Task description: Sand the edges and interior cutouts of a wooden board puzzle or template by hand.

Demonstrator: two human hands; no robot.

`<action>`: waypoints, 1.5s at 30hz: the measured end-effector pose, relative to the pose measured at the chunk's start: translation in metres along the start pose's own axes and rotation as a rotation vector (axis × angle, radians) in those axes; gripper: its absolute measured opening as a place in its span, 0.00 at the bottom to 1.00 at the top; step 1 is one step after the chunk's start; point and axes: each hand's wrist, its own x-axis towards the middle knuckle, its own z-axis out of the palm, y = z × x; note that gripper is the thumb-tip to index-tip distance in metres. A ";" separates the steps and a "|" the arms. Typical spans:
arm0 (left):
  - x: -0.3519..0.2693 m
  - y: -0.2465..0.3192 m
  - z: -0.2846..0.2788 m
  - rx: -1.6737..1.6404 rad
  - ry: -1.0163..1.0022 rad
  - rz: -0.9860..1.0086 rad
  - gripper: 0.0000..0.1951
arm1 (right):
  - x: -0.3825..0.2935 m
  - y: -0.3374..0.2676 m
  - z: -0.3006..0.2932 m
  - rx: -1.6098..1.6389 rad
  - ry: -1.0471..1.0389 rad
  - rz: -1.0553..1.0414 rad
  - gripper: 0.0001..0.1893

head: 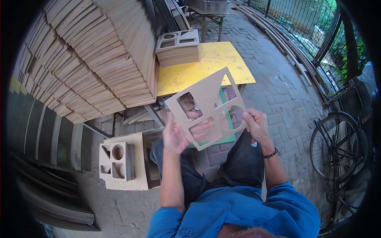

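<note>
A thin wooden fibreboard panel (205, 101) with a triangular, a round and two squarish cutouts is held up tilted before me. My right hand (254, 120) pinches its edge beside the round cutout, between thumb and fingers. At the panel's lower left edge is my left hand (178, 136), blurred, its fingers spread and partly seen through a cutout; whether it touches the panel is unclear. Similar panels lie in a stack (178, 53) on the yellow tabletop (208, 65) and in another stack (129, 163) on a board to my left.
Tall piles of wooden slats (98, 56) rise at the left. A green surface (229, 139) shows below the held panel. Dark stacked sheets (59, 202) lie lower left. A bicycle (336, 145) stands right, near a wire fence (285, 17). Brick paving (276, 107) runs between.
</note>
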 end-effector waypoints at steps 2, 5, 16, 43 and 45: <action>0.002 0.005 -0.015 0.286 -0.027 0.173 0.30 | 0.003 0.000 0.005 -0.052 -0.013 0.003 0.10; 0.001 0.006 -0.019 0.440 -0.015 0.278 0.19 | 0.003 0.021 0.018 -0.006 0.011 0.032 0.12; -0.022 -0.101 -0.008 0.692 0.177 0.382 0.14 | -0.038 0.072 0.026 1.015 0.165 0.496 0.12; -0.016 -0.122 -0.002 0.709 0.197 0.595 0.14 | -0.075 0.040 0.046 0.637 -0.204 0.260 0.11; -0.018 -0.121 0.002 0.682 0.185 0.554 0.15 | -0.074 0.037 0.049 0.881 -0.136 0.397 0.11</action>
